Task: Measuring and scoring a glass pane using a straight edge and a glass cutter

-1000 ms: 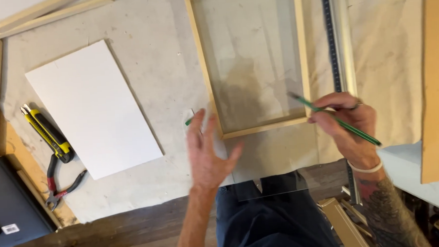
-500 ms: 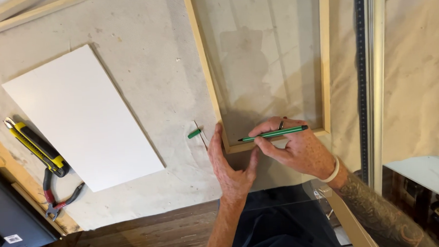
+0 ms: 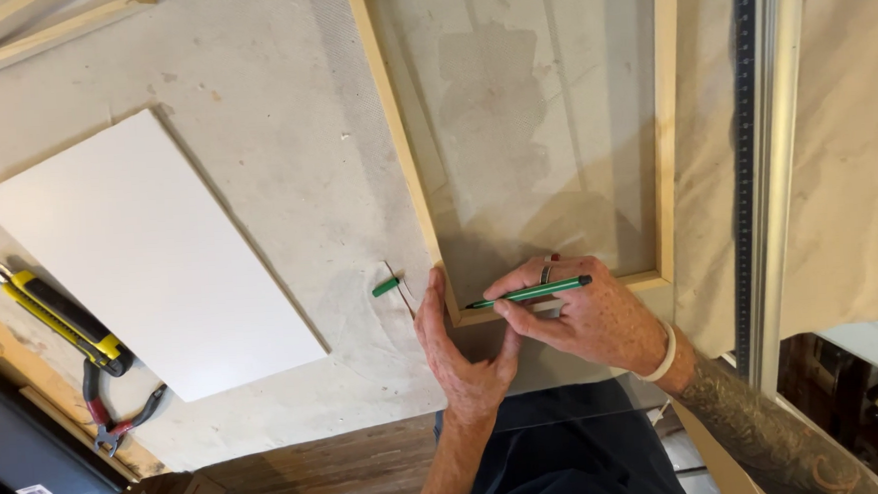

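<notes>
Right hand (image 3: 588, 319) pinches green pen (image 3: 530, 292), light, stiff; left hand (image 3: 460, 351) flat, fingers apart, steadying wooden frame (image 3: 664, 115) corner at 6 o'clock.

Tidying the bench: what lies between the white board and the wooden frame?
In the head view, only the green pen cap lies between the white board and the wooden frame.

A framing or craft workshop, seen from above a cloth-covered workbench (image 3: 252, 116) stained with use. A bare wooden frame (image 3: 665, 125) lies on it beside a white board (image 3: 149, 252), a long metal straightedge with a ruler scale (image 3: 755, 160), a yellow-and-black utility knife (image 3: 62, 317) and red-handled pliers (image 3: 118, 419). Loose wooden strips (image 3: 37, 32) rest at the bench's far edge, with a worn plank floor (image 3: 321, 474) below.
</notes>
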